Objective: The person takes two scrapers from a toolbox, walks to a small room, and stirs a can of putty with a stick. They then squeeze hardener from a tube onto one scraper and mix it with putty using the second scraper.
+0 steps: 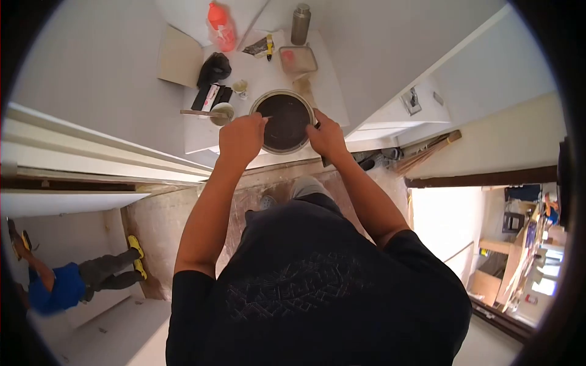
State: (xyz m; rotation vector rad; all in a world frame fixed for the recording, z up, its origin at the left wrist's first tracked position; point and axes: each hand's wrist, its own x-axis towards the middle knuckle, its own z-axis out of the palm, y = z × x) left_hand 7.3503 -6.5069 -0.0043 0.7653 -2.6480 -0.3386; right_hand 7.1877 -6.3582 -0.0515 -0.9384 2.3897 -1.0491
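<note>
A round tin point(281, 148) filled with dark material stands at the front of the white shelf. Beside its left rim is my left hand point(242, 137), closed, fingertips together over the opening with a small pale tip showing; what they pinch is too small to name. Against the opposite rim my right hand point(328, 135) is curled shut. A flat, dark-edged piece like a scraper point(325, 161) shows below its palm, mostly hidden by the hand. Left of the tin sits a small pot point(222, 116) with a flat stick point(201, 113) across it.
Behind the tin are a clear plastic container point(299, 60), a metal flask point(300, 25), a yellow-handled brush point(269, 47) and a red bottle in plastic point(222, 30). A black bag point(213, 69) lies left. White panels flank the shelf. A person in blue point(58, 290) is at far left.
</note>
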